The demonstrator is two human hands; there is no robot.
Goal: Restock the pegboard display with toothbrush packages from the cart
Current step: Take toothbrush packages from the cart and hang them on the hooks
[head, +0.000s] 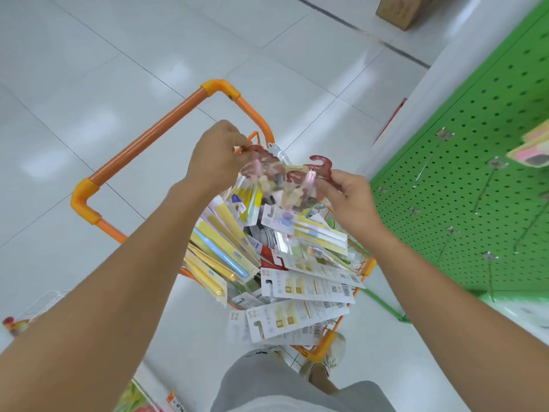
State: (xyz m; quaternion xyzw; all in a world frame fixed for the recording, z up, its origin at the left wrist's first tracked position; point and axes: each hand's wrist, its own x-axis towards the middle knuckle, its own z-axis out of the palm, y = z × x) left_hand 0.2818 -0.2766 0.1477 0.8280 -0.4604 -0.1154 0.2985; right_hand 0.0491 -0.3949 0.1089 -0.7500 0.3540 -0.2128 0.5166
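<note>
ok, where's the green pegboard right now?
Head view, right side: the green pegboard stands just right of the orange cart, beyond the right hand.

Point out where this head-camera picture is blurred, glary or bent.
Head view: motion blur smears the red-hooked packages held between left hand and right hand; soft ceiling-light glare patches lie on the floor tiles; wide-angle distortion bows the green pegboard and stretches both forearms.

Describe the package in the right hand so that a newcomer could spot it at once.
Start at the orange-framed cart full of toothbrush packages. Just above its far end, the right hand pinches a clear package with a dark red hook-shaped hanger; the carded packs below are white or yellow.
</note>
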